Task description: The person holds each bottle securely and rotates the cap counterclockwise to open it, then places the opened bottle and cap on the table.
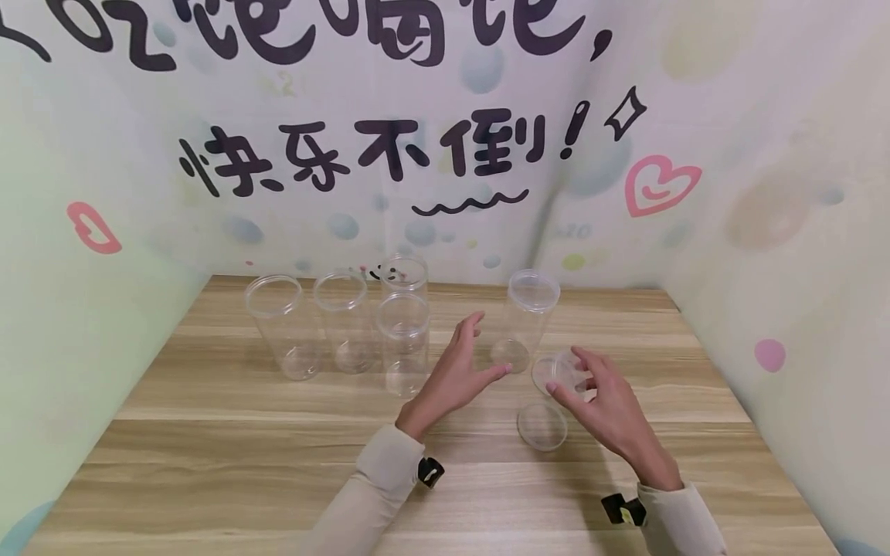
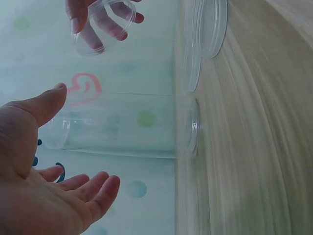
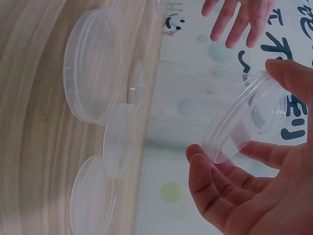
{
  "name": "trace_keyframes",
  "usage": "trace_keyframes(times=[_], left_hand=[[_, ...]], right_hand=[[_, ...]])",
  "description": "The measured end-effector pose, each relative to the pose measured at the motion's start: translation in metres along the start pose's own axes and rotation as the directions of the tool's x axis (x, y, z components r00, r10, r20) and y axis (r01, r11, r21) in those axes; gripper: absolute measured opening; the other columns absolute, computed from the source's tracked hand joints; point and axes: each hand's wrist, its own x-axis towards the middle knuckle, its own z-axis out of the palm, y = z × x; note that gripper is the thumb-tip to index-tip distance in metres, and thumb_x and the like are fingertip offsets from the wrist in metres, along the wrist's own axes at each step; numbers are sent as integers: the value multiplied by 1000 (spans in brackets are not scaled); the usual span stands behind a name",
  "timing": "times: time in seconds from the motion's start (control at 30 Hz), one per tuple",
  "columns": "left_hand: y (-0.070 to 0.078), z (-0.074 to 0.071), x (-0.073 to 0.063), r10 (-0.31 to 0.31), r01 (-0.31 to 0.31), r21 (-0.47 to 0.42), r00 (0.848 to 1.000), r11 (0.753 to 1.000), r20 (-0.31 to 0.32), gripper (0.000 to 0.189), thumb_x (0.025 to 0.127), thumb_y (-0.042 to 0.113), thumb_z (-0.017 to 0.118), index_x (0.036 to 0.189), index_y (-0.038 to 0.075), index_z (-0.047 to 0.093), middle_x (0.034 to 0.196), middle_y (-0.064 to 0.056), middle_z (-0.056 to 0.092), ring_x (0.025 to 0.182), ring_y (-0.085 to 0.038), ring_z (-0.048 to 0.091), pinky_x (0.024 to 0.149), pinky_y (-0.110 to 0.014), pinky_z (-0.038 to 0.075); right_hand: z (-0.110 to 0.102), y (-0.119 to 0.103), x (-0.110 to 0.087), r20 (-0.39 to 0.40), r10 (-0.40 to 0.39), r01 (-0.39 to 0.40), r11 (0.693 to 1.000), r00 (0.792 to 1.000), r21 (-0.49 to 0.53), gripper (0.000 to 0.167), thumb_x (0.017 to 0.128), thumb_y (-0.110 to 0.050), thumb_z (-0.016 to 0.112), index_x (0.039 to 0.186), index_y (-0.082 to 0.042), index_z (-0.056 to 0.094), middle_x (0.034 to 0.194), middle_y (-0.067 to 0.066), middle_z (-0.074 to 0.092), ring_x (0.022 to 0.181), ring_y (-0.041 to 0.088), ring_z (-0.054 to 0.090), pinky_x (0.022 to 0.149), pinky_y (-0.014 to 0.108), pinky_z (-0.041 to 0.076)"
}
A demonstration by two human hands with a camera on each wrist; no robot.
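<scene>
My right hand (image 1: 608, 398) pinches a clear round lid (image 3: 234, 117) between thumb and fingers, tilted and held above the table. The left hand (image 1: 462, 371), fingers spread and holding nothing, is beside a tall clear plastic jar (image 1: 526, 328). That jar stands upright between and beyond the hands; whether a lid sits on its rim I cannot tell. In the left wrist view the held lid (image 2: 129, 22) is apart from the jar (image 2: 117, 129). Beneath and before the right hand, more clear lids (image 1: 542, 426) lie on the table, three of them visible in the right wrist view (image 3: 80, 78).
Several clear jars stand upright on the left, including a left one (image 1: 281, 332), a middle one (image 1: 348, 328) and a front one (image 1: 405, 347). The wood-grain table (image 1: 243, 479) meets a printed backdrop (image 1: 452, 232) at its back and sides.
</scene>
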Motion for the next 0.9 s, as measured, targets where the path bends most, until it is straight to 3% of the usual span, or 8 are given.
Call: trace_keyframes(times=[0.23, 0.7, 0.9], left_hand=[[0, 6, 14, 11, -12, -19, 999, 1000, -46, 91, 86, 32, 78, 155, 15, 21, 155, -12, 34, 140, -29, 41, 105, -53, 42], [3, 15, 34, -2, -1, -75, 999, 997, -39, 95, 83, 36, 80, 155, 15, 20, 155, -12, 33, 142, -29, 38, 108, -51, 40], [1, 23, 43, 2, -7, -72, 997, 997, -74, 98, 81, 34, 82, 154, 13, 21, 155, -15, 33, 141, -30, 38, 110, -50, 38]], right_hand=[[2, 5, -2, -13, 2, -1, 1000, 1000, 5, 72, 91, -44, 68, 145, -2, 44, 127, 20, 55, 98, 32, 64, 73, 38, 51], [1, 10, -5, 3, 31, -31, 999, 1000, 19, 71, 91, -44, 69, 141, 1, 45, 125, 18, 55, 98, 31, 64, 72, 36, 52], [2, 13, -7, 21, 43, -44, 998, 999, 36, 71, 91, -45, 69, 140, 1, 45, 125, 19, 54, 98, 31, 64, 71, 35, 51]])
